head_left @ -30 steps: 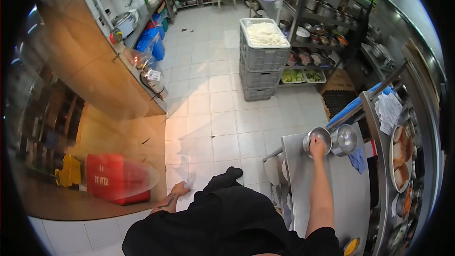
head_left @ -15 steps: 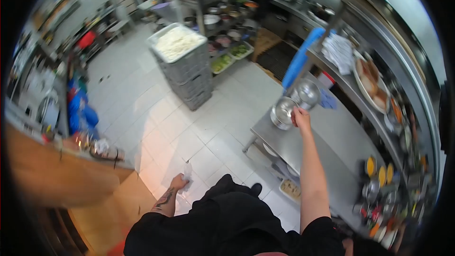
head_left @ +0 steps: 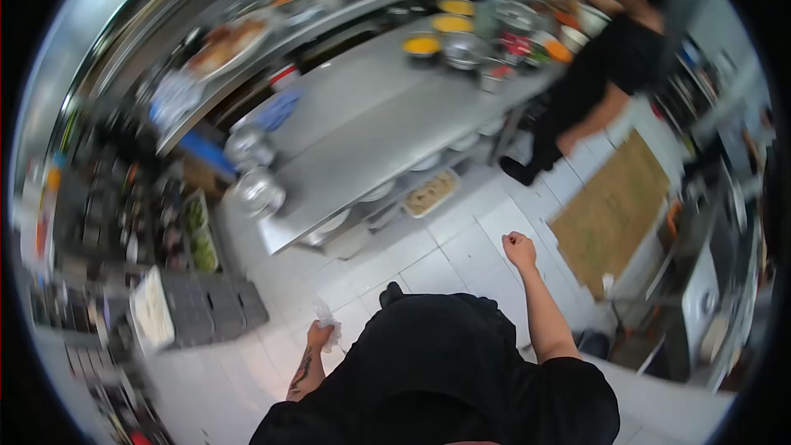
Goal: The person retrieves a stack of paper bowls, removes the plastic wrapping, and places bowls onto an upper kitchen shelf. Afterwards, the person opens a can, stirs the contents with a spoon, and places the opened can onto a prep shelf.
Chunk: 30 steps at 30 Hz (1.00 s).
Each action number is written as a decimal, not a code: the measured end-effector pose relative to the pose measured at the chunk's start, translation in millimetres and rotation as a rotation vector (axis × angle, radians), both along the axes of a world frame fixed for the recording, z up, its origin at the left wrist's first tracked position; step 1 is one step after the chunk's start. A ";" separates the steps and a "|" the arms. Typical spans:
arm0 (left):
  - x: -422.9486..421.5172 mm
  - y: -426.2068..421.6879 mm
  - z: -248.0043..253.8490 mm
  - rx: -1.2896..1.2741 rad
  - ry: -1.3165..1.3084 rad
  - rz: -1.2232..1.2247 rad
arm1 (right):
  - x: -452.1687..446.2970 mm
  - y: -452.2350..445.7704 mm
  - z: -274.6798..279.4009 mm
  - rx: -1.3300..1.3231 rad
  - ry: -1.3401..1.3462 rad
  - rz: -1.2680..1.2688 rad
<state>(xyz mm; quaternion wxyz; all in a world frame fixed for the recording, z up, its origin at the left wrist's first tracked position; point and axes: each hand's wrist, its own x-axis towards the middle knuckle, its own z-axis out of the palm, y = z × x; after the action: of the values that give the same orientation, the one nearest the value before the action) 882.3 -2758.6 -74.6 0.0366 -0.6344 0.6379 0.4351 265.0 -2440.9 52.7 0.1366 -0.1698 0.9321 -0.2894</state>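
My right hand point(head_left: 519, 250) has room to pass above the floor point(head_left: 465, 251), between the worktop point(head_left: 354, 128) and the brown mat point(head_left: 611, 214). Across the worktop's middle I could reach freely. There, 2 metal bowls point(head_left: 260, 192) block the left end, 3 yellow-filled containers point(head_left: 421, 46) crowd towards the right, and a shelf point(head_left: 325, 21) bounds the far side. Stacked grey crates point(head_left: 210, 306) limit my left hand point(head_left: 319, 336); a person point(head_left: 601, 74) stands at the right.

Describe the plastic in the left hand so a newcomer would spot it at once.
Find the long steel table, then look below it to the person's black clothes at bottom centre. Beside them on the left, the left hand holds a crumpled piece of plastic above white floor tiles. It is see-through, unlike the solid grey crates farther left.
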 end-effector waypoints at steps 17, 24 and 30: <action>-556.9 132.6 12.2 -0.075 0.069 -1.078 | -63.6 465.8 -16.1 -0.050 0.007 -1.031; -709.9 196.9 -27.0 -0.041 -0.250 -1.448 | -70.5 566.9 -79.4 0.077 -0.073 -1.378; -942.4 329.0 -46.3 -0.136 -0.279 -1.778 | -69.3 615.2 -67.6 -0.277 -0.246 -1.678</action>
<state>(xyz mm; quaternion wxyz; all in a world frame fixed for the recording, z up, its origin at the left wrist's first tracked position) -60.1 -2429.6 -120.9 0.3991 0.0449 0.9070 0.1266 195.7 -1825.7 -14.9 -0.0444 0.5933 0.6840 -0.4222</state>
